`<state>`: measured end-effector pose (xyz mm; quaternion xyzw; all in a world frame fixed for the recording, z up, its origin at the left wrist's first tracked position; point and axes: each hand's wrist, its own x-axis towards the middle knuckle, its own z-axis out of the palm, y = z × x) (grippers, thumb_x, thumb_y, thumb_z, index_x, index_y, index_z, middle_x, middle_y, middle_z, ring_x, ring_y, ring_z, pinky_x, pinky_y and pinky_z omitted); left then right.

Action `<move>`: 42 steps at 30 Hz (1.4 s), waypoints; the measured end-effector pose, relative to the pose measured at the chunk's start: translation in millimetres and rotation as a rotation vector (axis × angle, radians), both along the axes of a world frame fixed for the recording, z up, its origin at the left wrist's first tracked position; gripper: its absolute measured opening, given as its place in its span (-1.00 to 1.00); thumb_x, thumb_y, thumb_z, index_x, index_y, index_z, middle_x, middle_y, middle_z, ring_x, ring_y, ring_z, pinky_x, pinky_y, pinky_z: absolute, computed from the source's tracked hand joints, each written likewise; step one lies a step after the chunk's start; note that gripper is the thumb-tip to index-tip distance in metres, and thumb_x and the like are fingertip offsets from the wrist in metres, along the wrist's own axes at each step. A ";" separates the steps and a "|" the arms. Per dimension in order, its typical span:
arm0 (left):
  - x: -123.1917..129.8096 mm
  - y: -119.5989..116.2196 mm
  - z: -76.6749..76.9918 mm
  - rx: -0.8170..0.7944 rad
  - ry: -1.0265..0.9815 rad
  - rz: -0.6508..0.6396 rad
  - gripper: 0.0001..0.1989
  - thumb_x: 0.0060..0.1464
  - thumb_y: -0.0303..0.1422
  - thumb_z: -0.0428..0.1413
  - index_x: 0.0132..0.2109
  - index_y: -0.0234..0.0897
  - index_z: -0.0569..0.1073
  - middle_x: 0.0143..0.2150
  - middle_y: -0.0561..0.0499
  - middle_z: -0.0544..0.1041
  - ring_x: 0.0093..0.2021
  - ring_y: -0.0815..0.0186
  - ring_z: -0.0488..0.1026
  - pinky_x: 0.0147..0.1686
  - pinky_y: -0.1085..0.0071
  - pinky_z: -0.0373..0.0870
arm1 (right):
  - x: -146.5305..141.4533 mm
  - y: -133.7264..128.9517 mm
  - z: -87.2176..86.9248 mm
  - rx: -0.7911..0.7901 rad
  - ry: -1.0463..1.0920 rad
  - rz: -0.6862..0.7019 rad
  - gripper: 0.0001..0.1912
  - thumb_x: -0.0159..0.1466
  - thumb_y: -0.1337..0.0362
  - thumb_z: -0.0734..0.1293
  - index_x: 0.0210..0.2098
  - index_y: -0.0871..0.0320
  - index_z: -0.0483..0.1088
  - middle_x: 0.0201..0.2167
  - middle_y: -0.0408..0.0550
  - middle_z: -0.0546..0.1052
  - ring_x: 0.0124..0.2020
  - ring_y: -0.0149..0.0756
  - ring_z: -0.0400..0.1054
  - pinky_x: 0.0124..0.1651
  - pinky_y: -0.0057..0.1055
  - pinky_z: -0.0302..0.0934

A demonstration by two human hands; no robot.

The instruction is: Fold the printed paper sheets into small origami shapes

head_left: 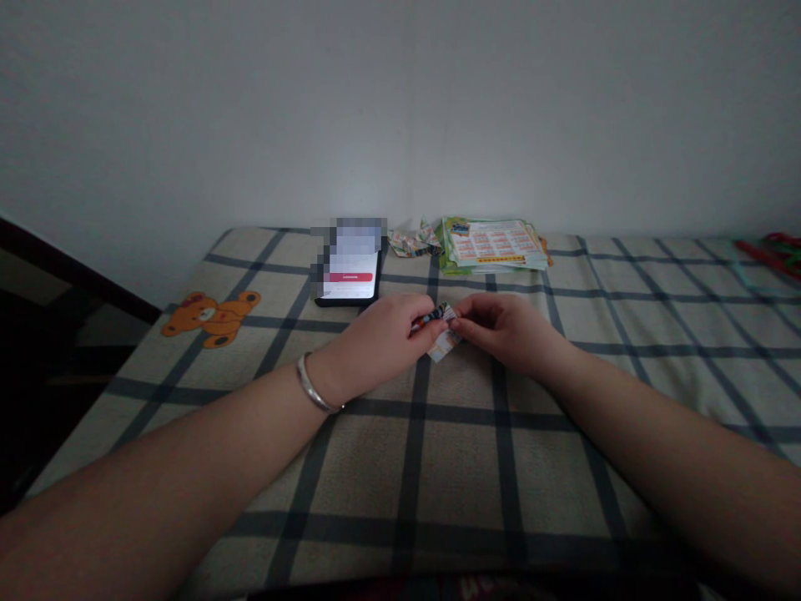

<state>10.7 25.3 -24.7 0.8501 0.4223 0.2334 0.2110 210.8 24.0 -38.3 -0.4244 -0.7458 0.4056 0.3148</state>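
A small piece of folded printed paper (pixel 441 344) is pinched between both hands, just above the checked cloth. My left hand (pixel 391 335), with a silver bangle at the wrist, closes on its left side with thumb and fingers. On the paper's right edge, my right hand (pixel 501 330) has its thumb and forefinger pressed together. Part of the paper is hidden by the fingers. Beyond the left hand lies a phone (pixel 351 271) with a lit screen, partly blurred out. Crumpled or folded printed paper (pixel 413 242) rests beside the phone.
A stack of printed sheets (pixel 494 242) lies near the wall (pixel 400 108). The checked cloth (pixel 369 492) covers the surface, with an orange bear picture (pixel 211 319) at left. Something red and green (pixel 773 255) sits at the far right.
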 end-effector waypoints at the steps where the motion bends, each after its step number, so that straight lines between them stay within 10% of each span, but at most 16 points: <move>1: 0.5 -0.5 -0.4 -0.004 -0.006 -0.003 -0.77 0.19 -0.35 0.05 -0.43 -0.31 0.33 -0.49 0.11 0.29 -0.46 0.39 0.21 -0.44 0.42 0.01 | 0.6 0.7 -0.9 -0.013 -0.004 0.016 -0.85 0.24 0.19 0.33 -0.35 0.13 0.47 -0.44 -0.12 0.53 -0.42 -0.34 0.37 -0.35 -0.39 0.22; 31: -2.6 0.8 1.6 -0.063 0.010 -0.065 -0.76 0.16 -0.35 0.10 -0.47 -0.30 0.38 -0.52 0.12 0.35 -0.48 0.41 0.26 -0.48 0.44 0.04 | 6.4 -2.6 12.2 0.160 -0.382 -0.001 -0.74 0.13 0.23 0.33 -0.57 0.10 0.17 -0.63 -0.27 0.21 -0.58 -0.46 0.05 -0.52 -0.43 -0.09; 42: -6.5 4.8 3.7 -0.140 -0.067 -0.028 -0.66 0.17 -0.22 0.08 -0.51 -0.29 0.33 -0.57 0.14 0.29 -0.52 0.43 0.22 -0.51 0.46 0.04 | 11.2 1.2 5.1 0.001 -0.062 0.051 -0.75 0.26 0.13 0.30 -0.47 0.12 0.25 -0.53 -0.22 0.28 -0.50 -0.44 0.13 -0.46 -0.44 0.02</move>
